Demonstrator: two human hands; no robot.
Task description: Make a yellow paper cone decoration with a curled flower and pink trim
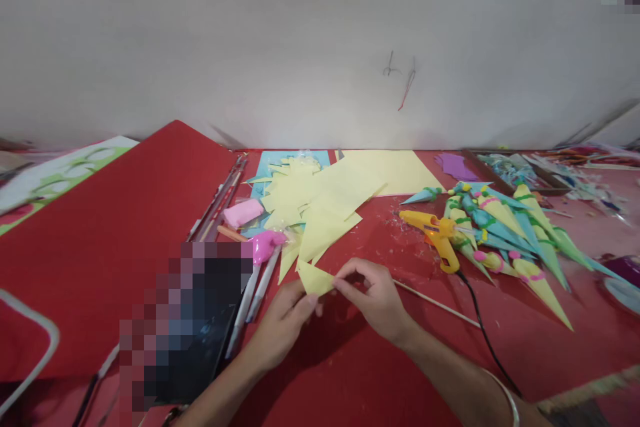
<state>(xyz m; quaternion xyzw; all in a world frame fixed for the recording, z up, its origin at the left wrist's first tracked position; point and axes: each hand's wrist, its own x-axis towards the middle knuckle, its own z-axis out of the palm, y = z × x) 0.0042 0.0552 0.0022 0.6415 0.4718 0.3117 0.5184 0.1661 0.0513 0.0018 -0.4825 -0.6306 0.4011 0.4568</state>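
A small yellow paper piece [315,279] with a pointed corner is held up between both hands over the red table. My left hand [287,320] pinches its lower edge between thumb and fingers. At the right corner, the thumb and forefinger of my right hand [373,297] are closed on the same paper. Just beyond lies a loose pile of cut yellow paper [300,193], some of it on blue sheets. A yellow hot glue gun [435,233] rests to the right, beside several finished yellow and blue paper cones [545,283] trimmed with pink and green.
A thin stick [437,302] and the glue gun's black cord [475,307] lie right of my hands. Pink clay packs [267,245] and a dark, partly pixelated device [195,340] are at left. A purple paper stack [456,167] and a tray [550,180] sit near the wall.
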